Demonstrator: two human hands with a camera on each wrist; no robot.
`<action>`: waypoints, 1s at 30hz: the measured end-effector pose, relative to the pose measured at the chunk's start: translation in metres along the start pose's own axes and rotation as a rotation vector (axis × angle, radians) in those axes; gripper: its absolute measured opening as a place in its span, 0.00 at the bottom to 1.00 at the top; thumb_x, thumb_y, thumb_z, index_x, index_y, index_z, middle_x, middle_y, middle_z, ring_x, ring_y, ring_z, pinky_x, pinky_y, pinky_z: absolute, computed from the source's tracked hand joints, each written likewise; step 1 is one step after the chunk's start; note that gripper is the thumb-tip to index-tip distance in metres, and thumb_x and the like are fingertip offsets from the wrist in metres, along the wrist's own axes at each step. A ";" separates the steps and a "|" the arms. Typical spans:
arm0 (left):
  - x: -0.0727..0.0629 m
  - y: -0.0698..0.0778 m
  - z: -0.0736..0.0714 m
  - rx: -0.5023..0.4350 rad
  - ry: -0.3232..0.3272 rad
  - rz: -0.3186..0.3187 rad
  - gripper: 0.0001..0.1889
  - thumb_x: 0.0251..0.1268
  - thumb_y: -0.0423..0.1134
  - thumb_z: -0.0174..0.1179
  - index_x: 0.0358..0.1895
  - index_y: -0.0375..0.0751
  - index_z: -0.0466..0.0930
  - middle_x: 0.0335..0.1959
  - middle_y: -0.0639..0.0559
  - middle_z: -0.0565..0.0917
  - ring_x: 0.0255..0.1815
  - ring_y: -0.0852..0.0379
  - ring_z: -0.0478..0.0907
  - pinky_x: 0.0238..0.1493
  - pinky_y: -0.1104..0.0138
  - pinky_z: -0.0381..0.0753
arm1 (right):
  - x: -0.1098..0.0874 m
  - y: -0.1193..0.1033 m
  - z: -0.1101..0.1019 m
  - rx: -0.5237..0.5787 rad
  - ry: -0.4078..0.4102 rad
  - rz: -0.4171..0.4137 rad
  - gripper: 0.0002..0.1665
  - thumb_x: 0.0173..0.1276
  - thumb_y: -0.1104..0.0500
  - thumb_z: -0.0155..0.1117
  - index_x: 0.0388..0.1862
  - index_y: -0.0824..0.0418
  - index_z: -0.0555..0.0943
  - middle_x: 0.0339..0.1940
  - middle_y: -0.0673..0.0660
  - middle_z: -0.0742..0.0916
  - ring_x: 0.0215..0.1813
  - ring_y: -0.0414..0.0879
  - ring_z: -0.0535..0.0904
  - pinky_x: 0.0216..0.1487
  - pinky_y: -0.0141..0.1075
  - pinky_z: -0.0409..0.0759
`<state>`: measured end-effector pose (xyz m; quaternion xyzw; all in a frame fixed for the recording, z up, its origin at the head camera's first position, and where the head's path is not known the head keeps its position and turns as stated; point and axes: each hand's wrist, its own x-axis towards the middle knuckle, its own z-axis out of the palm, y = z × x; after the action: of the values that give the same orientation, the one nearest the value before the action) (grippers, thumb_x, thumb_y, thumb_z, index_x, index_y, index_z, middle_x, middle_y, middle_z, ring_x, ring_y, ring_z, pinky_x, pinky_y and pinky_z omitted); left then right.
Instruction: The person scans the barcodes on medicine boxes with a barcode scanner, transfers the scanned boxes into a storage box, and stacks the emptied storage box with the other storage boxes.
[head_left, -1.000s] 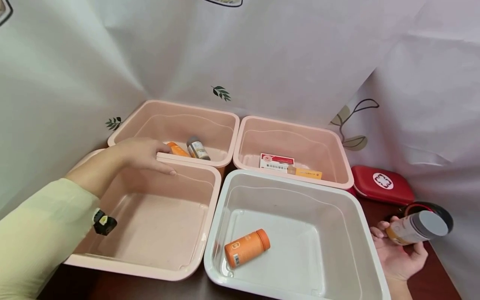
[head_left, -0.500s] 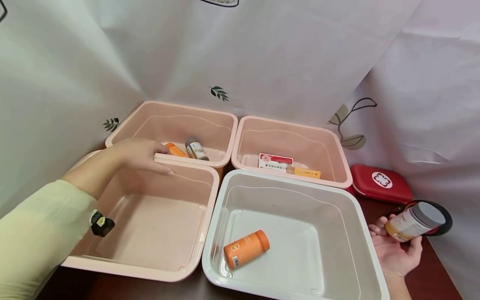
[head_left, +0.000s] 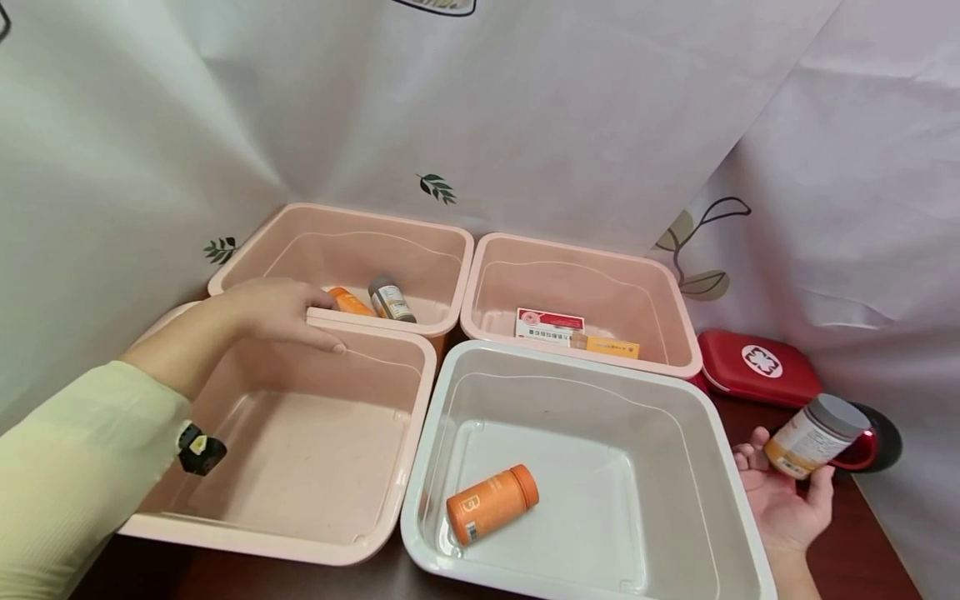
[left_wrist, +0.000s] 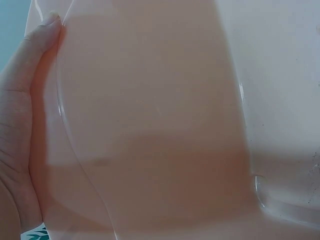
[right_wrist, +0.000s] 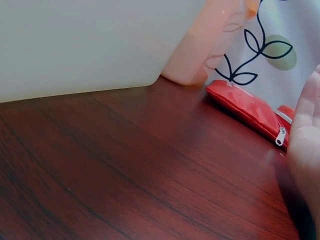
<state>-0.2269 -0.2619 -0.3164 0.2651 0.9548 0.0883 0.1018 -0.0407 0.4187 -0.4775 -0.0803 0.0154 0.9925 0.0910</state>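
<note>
In the head view my right hand [head_left: 780, 504], palm up, holds a grey-lidded supplement bottle [head_left: 810, 437] with a white and amber label, between fingers and thumb. It tilts with its lid up to the right. My left hand [head_left: 277, 310] grips the rim of the near pink bin [head_left: 315, 550], thumb on the inner side and fingers over the far side; the left wrist view has that thumb [left_wrist: 47, 27] along the rim. Past those fingers, an orange bottle [head_left: 350, 302] and another grey-lidded bottle [head_left: 392, 300] lie in the rear left pink bin [head_left: 375, 218].
An orange bottle [head_left: 492, 504] lies in the pale grey bin [head_left: 570, 392]. The rear right pink bin [head_left: 585, 250] holds a red-and-white box [head_left: 550, 327] and a yellow box [head_left: 611, 347]. A red zip case [head_left: 761, 362] and a black-and-red round object [head_left: 885, 442] stand at right.
The bottle in my right hand has turned and tipped more upright, showing more of its label. That hand has shifted slightly left. My left hand stays on the rim.
</note>
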 end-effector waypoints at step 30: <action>0.005 0.002 0.006 -0.018 0.013 -0.015 0.36 0.56 0.73 0.71 0.57 0.48 0.88 0.48 0.56 0.88 0.49 0.52 0.84 0.55 0.47 0.79 | 0.010 0.005 0.019 -0.035 -0.289 0.047 0.32 0.79 0.40 0.53 0.76 0.52 0.72 0.66 0.69 0.84 0.53 0.73 0.81 0.59 0.61 0.79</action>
<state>-0.2290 -0.2566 -0.3228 0.2562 0.9566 0.0977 0.0988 -0.0547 0.4160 -0.4607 0.0622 -0.0132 0.9957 0.0675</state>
